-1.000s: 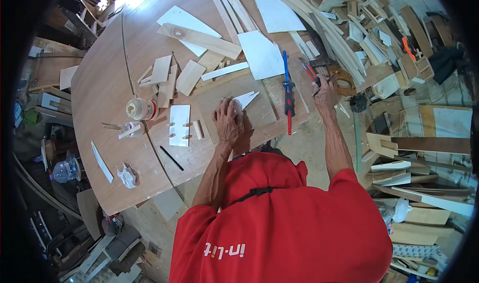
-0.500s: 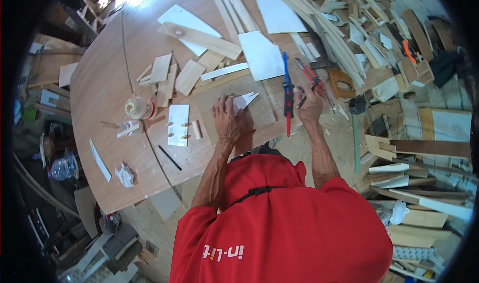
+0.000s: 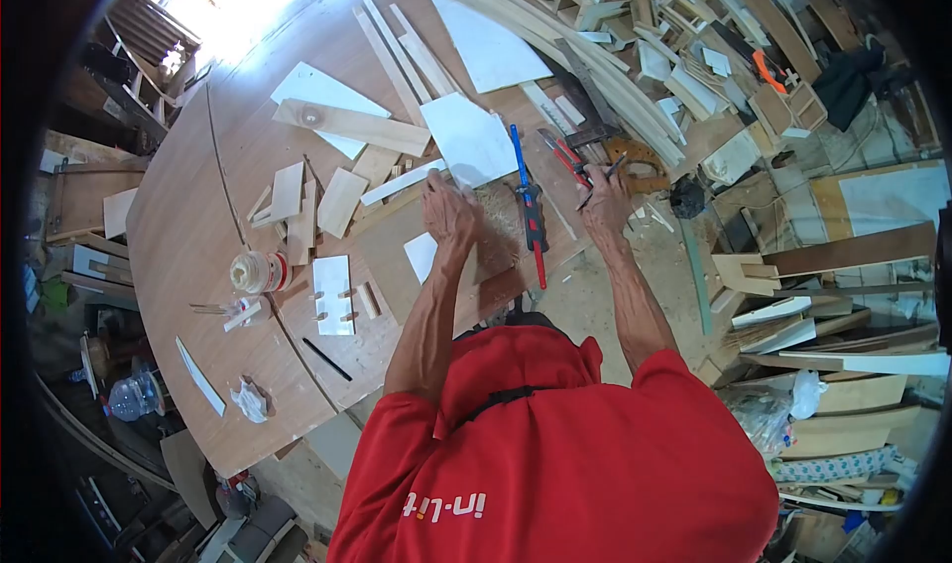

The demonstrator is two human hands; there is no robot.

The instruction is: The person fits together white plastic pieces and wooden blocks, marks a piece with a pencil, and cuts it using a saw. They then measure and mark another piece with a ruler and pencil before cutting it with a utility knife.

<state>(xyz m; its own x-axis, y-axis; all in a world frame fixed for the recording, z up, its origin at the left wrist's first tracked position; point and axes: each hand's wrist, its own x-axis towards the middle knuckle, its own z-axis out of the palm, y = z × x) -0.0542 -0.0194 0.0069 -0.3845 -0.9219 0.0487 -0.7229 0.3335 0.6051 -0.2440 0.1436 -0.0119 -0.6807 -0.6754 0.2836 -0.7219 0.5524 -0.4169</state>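
My left hand point(image 3: 449, 211) reaches over the bench with its fingertips closed on the right end of a narrow white strip point(image 3: 402, 182). Below that forearm lies a small white piece point(image 3: 420, 254), partly covered by the arm. My right hand point(image 3: 605, 206) is closed around a slim dark stick point(image 3: 593, 198) like a pencil. Just beyond its fingers are a red-handled tool point(image 3: 563, 152) and a handsaw with a wooden handle point(image 3: 635, 166). Between both hands lies a blue, black and red bar-shaped tool point(image 3: 529, 204). A larger white board point(image 3: 470, 138) sits ahead of the left hand.
A notched white board point(image 3: 334, 300), a glue jar point(image 3: 260, 271), a black stick point(image 3: 327, 359) and crumpled paper point(image 3: 250, 400) lie on the left of the bench point(image 3: 178, 255). Wood offcuts point(image 3: 342, 203) sit in the middle. Scrap wood point(image 3: 684, 57) is heaped at right.
My left hand has let go of the small white piece and moved forward to the narrow strip. My right hand still holds the dark stick. The whole view has shifted.
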